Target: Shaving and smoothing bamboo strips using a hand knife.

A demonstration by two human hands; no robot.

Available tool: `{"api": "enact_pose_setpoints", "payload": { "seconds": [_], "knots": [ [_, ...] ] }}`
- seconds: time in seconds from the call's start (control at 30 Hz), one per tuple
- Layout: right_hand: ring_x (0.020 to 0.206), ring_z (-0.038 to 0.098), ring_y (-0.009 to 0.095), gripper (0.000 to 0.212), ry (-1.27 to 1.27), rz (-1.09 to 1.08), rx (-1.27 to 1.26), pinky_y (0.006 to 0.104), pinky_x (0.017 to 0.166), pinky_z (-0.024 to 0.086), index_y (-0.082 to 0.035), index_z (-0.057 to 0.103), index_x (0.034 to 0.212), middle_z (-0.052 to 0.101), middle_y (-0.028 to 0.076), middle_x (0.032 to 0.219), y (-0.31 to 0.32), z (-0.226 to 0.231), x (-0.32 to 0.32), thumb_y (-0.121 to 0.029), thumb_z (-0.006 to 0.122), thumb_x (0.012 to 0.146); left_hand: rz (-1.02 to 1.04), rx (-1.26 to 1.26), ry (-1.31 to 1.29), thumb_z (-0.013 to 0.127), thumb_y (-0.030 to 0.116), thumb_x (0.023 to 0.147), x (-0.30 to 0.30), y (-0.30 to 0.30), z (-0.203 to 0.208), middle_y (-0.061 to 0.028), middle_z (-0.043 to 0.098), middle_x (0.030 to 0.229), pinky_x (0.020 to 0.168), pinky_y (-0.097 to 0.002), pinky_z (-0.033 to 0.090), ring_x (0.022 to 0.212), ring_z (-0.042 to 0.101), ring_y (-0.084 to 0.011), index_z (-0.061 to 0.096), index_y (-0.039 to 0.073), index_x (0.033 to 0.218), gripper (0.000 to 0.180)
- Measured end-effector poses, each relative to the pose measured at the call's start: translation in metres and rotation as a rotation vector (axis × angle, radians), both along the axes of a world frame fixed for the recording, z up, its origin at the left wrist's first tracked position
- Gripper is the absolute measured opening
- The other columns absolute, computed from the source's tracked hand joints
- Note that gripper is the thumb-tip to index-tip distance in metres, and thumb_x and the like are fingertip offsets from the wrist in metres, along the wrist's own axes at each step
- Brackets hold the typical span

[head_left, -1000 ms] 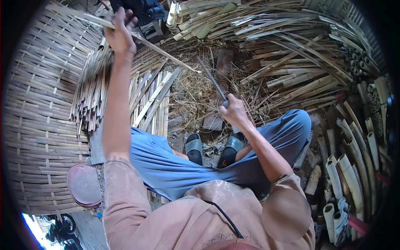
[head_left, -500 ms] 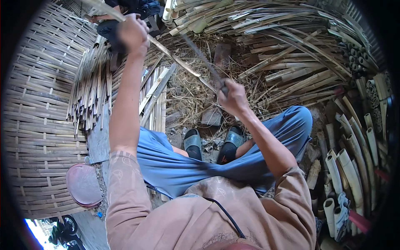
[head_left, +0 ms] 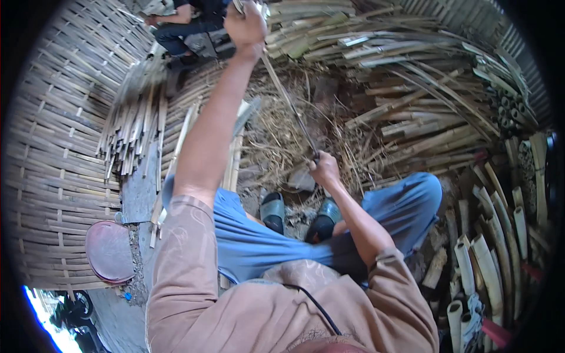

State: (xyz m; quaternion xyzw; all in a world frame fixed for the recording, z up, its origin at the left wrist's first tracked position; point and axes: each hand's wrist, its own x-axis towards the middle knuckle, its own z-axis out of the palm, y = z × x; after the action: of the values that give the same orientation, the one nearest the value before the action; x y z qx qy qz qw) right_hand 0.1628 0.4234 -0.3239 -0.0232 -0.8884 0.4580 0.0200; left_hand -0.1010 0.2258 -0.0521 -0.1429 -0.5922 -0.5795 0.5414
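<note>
My left hand point(head_left: 246, 28), raised far forward at the top of the view, is closed around a long bamboo strip point(head_left: 276, 80). From that fist the strip slants down and rightward toward my right hand point(head_left: 325, 169). The right hand, in front of my knees, is closed on the handle of a long knife. Its dark narrow blade point(head_left: 307, 134) points up and away, lying in line with the strip's lower end. Whether blade and strip touch there cannot be made out. The strip's far end runs past my left fist and out of view.
Shavings point(head_left: 273, 132) litter the ground beyond my sandals point(head_left: 272, 210). Split bamboo point(head_left: 424, 126) is piled at right, with upright bamboo tubes point(head_left: 485, 259) nearer. A woven bamboo panel point(head_left: 53, 153) stands left, near a round pinkish seat point(head_left: 110, 251). Another person point(head_left: 182, 26) sits at the far left.
My left hand has moved right and farther forward with the strip, which is now steeper. My right hand has come down and nearer; the knife blade has swung into line with the strip.
</note>
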Motion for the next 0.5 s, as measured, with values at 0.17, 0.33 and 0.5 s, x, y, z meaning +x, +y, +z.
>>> {"api": "enact_pose_setpoints", "payload": {
  "seconds": [0.17, 0.33, 0.5],
  "knots": [
    [0.078, 0.069, 0.035, 0.02, -0.198, 0.004, 0.054, 0.0454, 0.071, 0.053, 0.002, 0.067, 0.092, 0.069, 0.021, 0.081, 0.009, 0.027, -0.014, -0.017, 0.063, 0.085, 0.018, 0.055, -0.112, 0.056, 0.017, 0.091, 0.013, 0.018, 0.015, -0.0016, 0.056, 0.063, 0.053, -0.0331, 0.04, 0.056, 0.047, -0.0088, 0.062, 0.0, 0.085, 0.018],
    [0.063, 0.06, 0.017, 0.011, 0.534, 0.038, -0.322, 0.034, 0.057, 0.048, -0.005, 0.065, 0.096, 0.062, 0.006, 0.073, 0.014, 0.168, -0.028, -0.011, 0.062, 0.088, -0.146, -0.012, -0.054, 0.054, 0.013, 0.091, 0.021, 0.04, 0.022, -0.0046, 0.055, 0.062, 0.054, -0.0324, 0.04, 0.057, 0.048, -0.0108, 0.053, -0.001, 0.08, 0.018],
    [0.058, 0.053, 0.007, 0.005, 1.037, -0.165, -0.916, 0.0254, 0.051, 0.042, -0.004, 0.062, 0.093, 0.061, 0.001, 0.074, 0.015, 0.216, -0.039, -0.002, 0.057, 0.094, -0.467, 0.002, -0.074, 0.043, 0.01, 0.102, 0.019, 0.046, 0.015, 0.0011, 0.028, 0.062, 0.056, -0.0335, 0.038, 0.054, 0.032, -0.0129, 0.042, 0.01, 0.076, 0.026]
  ]
}}
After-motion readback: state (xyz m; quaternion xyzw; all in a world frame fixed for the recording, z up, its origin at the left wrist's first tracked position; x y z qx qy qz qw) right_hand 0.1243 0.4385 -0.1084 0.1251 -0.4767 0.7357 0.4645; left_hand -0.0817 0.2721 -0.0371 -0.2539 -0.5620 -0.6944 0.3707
